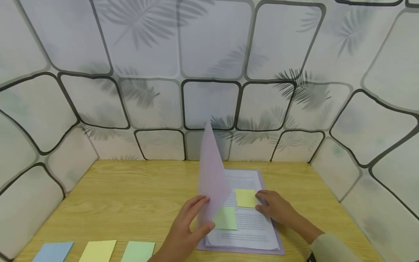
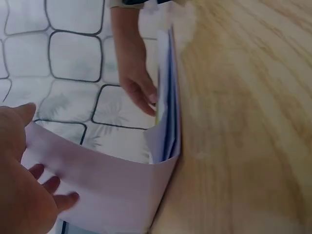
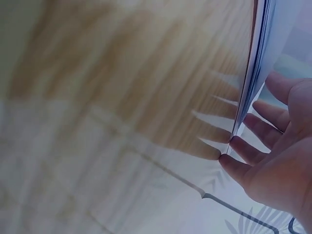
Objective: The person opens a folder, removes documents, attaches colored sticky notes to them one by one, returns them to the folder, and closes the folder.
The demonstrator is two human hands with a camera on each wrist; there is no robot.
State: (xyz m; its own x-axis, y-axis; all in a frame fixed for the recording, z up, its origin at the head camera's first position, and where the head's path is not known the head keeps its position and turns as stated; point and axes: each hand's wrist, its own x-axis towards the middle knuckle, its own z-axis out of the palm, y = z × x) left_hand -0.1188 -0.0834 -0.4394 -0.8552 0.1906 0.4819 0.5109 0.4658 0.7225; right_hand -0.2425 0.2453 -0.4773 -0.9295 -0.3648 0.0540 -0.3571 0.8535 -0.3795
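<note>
A light purple folder (image 1: 240, 249) lies on the table with its cover (image 1: 209, 174) raised nearly upright. My left hand (image 1: 184, 227) holds that cover at its near edge, thumb on the inner side and fingers (image 2: 51, 185) along the outside. Inside the folder lies a stack of printed sheets (image 1: 252, 227). A yellow sticky note (image 1: 245, 198) is on the upper part of the top sheet; a green sticky note (image 1: 226, 218) sits lower left, partly behind the cover. My right hand (image 1: 276, 205) rests at the stack's right edge, fingertips beside the yellow note.
At the table's front left are a blue square (image 1: 54, 251), a yellow square (image 1: 98, 251) and a green square (image 1: 139, 251) of note paper in a row. The wooden table (image 1: 140, 196) meets patterned walls (image 1: 157, 109) at the back and both sides.
</note>
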